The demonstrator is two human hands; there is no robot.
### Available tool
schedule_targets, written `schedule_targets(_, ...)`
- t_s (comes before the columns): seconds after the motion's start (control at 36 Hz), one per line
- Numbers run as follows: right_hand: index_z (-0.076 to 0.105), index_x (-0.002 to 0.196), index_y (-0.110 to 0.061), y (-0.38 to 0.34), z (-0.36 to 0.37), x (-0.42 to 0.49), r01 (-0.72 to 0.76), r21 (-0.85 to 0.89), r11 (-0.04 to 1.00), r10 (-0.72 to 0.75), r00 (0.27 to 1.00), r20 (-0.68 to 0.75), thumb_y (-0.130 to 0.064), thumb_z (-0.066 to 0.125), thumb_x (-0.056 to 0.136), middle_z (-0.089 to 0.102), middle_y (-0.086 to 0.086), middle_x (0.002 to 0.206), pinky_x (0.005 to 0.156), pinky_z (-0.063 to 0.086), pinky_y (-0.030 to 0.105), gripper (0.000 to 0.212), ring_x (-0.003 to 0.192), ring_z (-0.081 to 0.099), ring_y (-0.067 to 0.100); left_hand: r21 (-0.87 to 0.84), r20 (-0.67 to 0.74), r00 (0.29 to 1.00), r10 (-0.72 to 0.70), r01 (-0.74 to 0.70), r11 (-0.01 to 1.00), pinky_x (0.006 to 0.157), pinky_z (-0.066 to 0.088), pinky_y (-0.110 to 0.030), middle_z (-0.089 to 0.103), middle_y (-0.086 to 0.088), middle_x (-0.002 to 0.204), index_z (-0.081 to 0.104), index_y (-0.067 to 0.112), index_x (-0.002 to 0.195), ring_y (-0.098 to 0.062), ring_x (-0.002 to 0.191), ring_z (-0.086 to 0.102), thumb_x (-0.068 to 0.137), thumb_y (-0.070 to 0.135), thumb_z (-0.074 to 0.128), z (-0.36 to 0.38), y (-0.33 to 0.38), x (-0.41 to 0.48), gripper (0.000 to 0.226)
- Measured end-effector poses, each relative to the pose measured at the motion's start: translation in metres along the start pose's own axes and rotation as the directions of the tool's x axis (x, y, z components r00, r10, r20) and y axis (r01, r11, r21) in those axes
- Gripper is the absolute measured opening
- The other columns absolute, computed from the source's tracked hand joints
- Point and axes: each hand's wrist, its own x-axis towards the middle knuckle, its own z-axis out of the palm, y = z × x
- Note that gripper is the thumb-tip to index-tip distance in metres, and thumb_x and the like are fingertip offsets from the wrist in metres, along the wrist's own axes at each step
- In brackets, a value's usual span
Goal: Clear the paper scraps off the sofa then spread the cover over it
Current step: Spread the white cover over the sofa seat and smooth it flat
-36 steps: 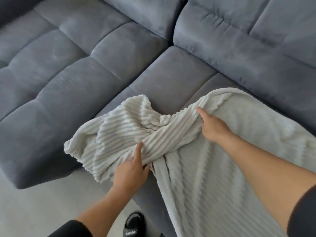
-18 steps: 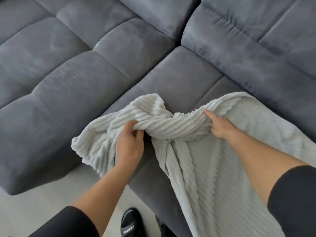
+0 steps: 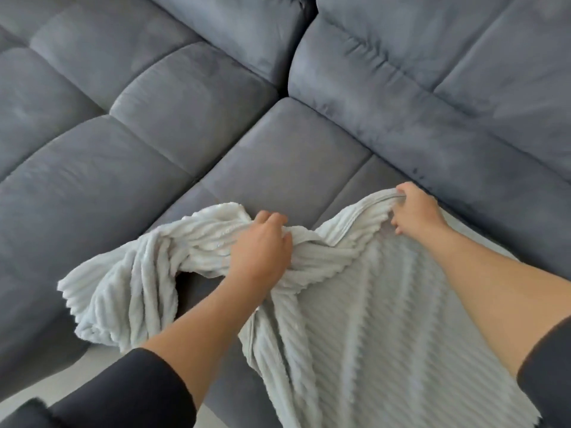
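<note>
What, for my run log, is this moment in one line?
step: spreading cover | left hand: grips bunched cover | right hand: grips cover's far edge | sofa: mostly uncovered, no paper scraps seen

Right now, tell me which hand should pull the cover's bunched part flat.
Left. The left hand grips the twisted bunch of the pale ribbed fleece cover, next to the bare grey suede sofa seat; the right hand only holds an already flat edge.

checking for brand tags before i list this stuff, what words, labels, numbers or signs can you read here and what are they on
None: no word, label, brand, number or sign shows on the ribbed pale grey plush cover, the dark grey fabric sofa or the black sleeves.
</note>
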Motion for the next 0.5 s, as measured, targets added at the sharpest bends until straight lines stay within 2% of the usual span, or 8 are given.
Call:
schedule_targets(0.08,0.05,0.127,-0.031,0.009,-0.008,0.021,0.044,-0.027,0.999,-0.046,0.997,-0.064,-0.03,0.047,0.092,0.072,0.015,0.099,0.085,0.057,0.046,0.035,0.092,0.069,0.037,0.198,0.174,0.985,0.013,-0.047,0.979,0.07,0.046,-0.04,0.055,-0.003,0.101,0.051,0.014,0.095,-0.031,0.089,0.059,0.096,0.017,0.05,0.014,0.026,0.025,0.003)
schedule_targets(0.11,0.048,0.129,-0.031,0.01,-0.01,0.026,0.051,-0.035,0.998,-0.053,0.997,-0.051,-0.029,0.049,0.094,0.072,0.015,0.102,0.088,0.055,0.046,0.036,0.097,0.067,0.037,0.237,0.217,0.976,-0.012,-0.041,0.971,0.067,0.043,-0.038,0.054,-0.003,0.097,0.046,0.015,0.087,-0.031,0.085,0.057,0.094,0.014,0.049,0.018,0.032,0.032,0.008)
schedule_targets(0.17,0.053,0.127,-0.03,0.01,-0.01,0.037,0.063,-0.029,0.998,-0.063,0.998,-0.011,-0.026,0.053,0.095,0.071,0.015,0.104,0.09,0.055,0.045,0.032,0.099,0.066,0.036,0.291,0.28,0.959,-0.043,-0.042,0.956,0.066,0.041,-0.036,0.056,-0.004,0.092,0.043,0.016,0.081,-0.03,0.078,0.052,0.092,0.013,0.051,0.024,0.038,0.044,0.013)
schedule_targets(0.22,0.063,0.107,-0.028,0.006,-0.007,0.042,0.071,-0.06,0.996,-0.071,0.997,0.007,-0.025,0.055,0.093,0.072,0.011,0.1,0.09,0.054,0.043,0.016,0.095,0.068,0.035,0.349,0.293,0.956,-0.029,-0.078,0.934,0.064,0.042,-0.036,0.059,-0.005,0.087,0.05,0.015,0.084,-0.031,0.074,0.053,0.09,0.012,0.051,0.024,0.041,0.048,0.007)
schedule_targets(0.31,0.063,0.08,-0.023,0.003,0.001,0.049,0.059,-0.054,0.997,-0.06,0.998,-0.024,-0.017,0.049,0.092,0.072,0.009,0.086,0.087,0.055,0.041,0.019,0.084,0.069,0.036,0.324,0.181,0.983,-0.033,-0.028,0.946,0.064,0.042,-0.037,0.053,-0.005,0.079,0.054,0.01,0.087,-0.033,0.074,0.055,0.084,0.0,0.045,0.022,0.031,0.055,0.013)
schedule_targets(0.39,0.068,0.088,-0.018,0.003,0.006,0.048,0.019,0.008,1.0,-0.018,0.998,-0.059,-0.012,0.045,0.09,0.071,0.012,0.098,0.088,0.055,0.044,0.024,0.097,0.065,0.038,-0.06,0.079,0.935,-0.346,0.351,0.934,0.059,0.053,-0.036,0.063,-0.007,0.071,0.068,0.005,0.09,-0.033,0.07,0.066,0.081,-0.003,0.046,0.01,0.022,0.072,0.024)
schedule_targets(0.44,0.068,0.107,-0.017,0.007,0.01,0.046,0.009,0.037,0.999,-0.006,0.998,-0.065,-0.008,0.045,0.09,0.068,0.013,0.114,0.094,0.048,0.035,0.029,0.114,0.057,0.037,-0.427,0.162,0.818,-0.551,0.562,0.709,0.042,0.047,-0.025,0.064,-0.007,0.071,0.069,0.01,0.105,-0.026,0.053,0.067,0.092,0.002,0.05,-0.001,0.029,0.083,0.025)
schedule_targets(0.5,0.064,0.116,-0.018,0.01,0.011,0.042,-0.004,0.068,0.998,0.009,0.998,-0.069,-0.007,0.046,0.088,0.064,0.014,0.121,0.089,0.041,0.032,0.035,0.12,0.052,0.035,-0.623,0.159,0.777,-0.609,0.557,0.549,0.036,0.041,-0.019,0.068,-0.007,0.083,0.065,0.019,0.107,-0.023,0.047,0.069,0.097,0.005,0.047,-0.009,0.037,0.09,0.024)
